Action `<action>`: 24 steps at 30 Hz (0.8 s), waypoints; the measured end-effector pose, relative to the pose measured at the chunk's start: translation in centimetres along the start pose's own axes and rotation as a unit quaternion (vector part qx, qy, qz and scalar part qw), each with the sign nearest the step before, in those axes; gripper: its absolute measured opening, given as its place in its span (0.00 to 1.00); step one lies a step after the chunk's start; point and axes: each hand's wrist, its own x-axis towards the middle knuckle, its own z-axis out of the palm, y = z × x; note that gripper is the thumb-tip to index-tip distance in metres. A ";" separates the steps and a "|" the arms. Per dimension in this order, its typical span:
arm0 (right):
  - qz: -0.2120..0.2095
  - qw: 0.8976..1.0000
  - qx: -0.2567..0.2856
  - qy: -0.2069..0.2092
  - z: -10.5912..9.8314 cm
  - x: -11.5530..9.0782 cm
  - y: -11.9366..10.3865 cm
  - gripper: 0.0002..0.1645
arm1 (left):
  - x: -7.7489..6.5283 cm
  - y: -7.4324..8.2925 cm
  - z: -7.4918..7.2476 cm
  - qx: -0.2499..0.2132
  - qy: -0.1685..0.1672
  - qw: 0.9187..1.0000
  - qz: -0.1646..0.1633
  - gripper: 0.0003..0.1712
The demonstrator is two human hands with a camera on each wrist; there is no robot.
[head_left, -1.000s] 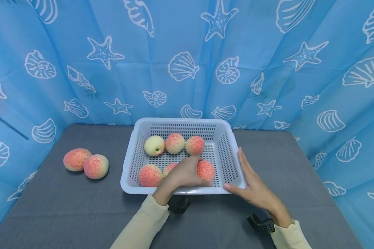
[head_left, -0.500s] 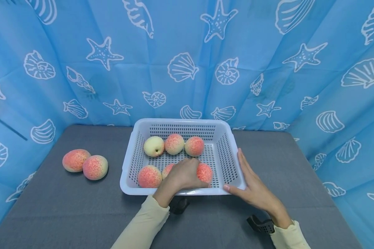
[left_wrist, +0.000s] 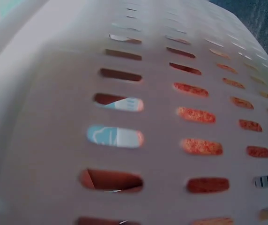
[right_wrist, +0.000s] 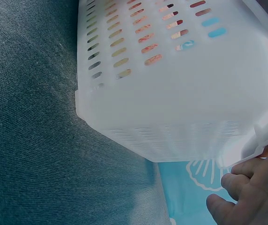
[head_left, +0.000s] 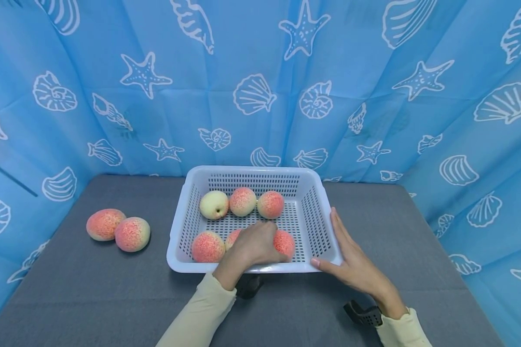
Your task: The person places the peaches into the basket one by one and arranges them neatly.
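A pale blue-white plastic basket (head_left: pixel 310 226) with slotted walls stands mid-table. My left hand (head_left: pixel 253 243) reaches over its front rim and grips a red-speckled peach (head_left: pixel 284 243) low in the front right part. Behind that hand a second peach (head_left: pixel 233 238) is partly hidden. In the left wrist view, peach skin (left_wrist: pixel 202 146) shows through the wall's slots. My right hand (head_left: pixel 353 260) rests on the basket's right front corner, fingers extended along the outside and thumb at the front rim. The right wrist view has its fingers (right_wrist: pixel 237 180) beside the rim.
Inside the basket, a pale yellow peach (head_left: pixel 214 205) and two reddish ones (head_left: pixel 243 201) line the back; another peach (head_left: pixel 208 246) sits front left. Two more peaches (head_left: pixel 106 224) lie on the grey table (head_left: pixel 69 299), left of the basket. A blue shell-print curtain (head_left: pixel 260 130) hangs behind.
My left hand and the gripped peach have shifted slightly left and toward the front of the basket. The right hand keeps its place on the corner.
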 end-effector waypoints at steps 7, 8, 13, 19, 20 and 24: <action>0.000 1.000 -0.007 0.001 0.0 0.0 0.2 0.72 | -0.2 -0.4 0.2 -0.022 0.022 0.999 0.008 0.34; 0.000 1.000 -0.008 0.002 0.0 0.0 0.1 0.72 | -0.3 -0.4 0.2 -0.025 0.025 0.999 0.010 0.34; 0.001 1.000 -0.010 0.002 -0.1 0.0 0.0 0.72 | -0.6 -0.7 0.0 -0.042 0.043 0.998 0.025 0.35; 0.001 1.000 -0.013 0.002 -0.1 0.0 -0.1 0.72 | -1.4 -1.3 -0.3 -0.069 0.063 0.995 0.034 0.39; 0.001 1.000 -0.013 0.002 -0.1 0.0 -0.1 0.73 | -1.6 -1.4 -0.4 -0.075 0.064 0.994 0.036 0.40; 0.000 1.000 -0.012 0.003 -0.1 0.0 -0.2 0.73 | -2.4 -1.9 -1.0 -0.093 0.070 0.992 0.055 0.43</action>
